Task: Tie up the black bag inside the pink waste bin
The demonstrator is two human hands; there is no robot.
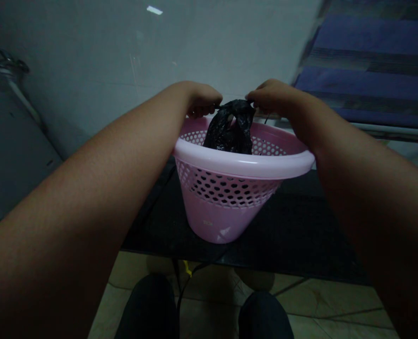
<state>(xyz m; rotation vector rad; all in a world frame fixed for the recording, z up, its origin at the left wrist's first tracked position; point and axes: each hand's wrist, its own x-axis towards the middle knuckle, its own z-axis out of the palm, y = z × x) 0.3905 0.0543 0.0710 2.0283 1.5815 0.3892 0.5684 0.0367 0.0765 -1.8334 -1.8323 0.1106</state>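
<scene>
A pink plastic basket (230, 207) with a perforated wall stands on a dark low table (300, 230). A black plastic bag (230, 129) rises out of the basket. My left hand (201, 101) is closed on the bag's top at the left. My right hand (270, 96) is closed on the bag's top at the right. Both fists sit just above the basket's far rim, and the bag's handles are stretched between them. The bag's lower part is hidden inside the basket.
A grey wall (124, 56) stands behind the basket, with a metal fixture (11, 70) at the left. A blue striped mattress or cushion (371, 61) lies at the upper right. My knees (205, 306) and a tiled floor show below the table edge.
</scene>
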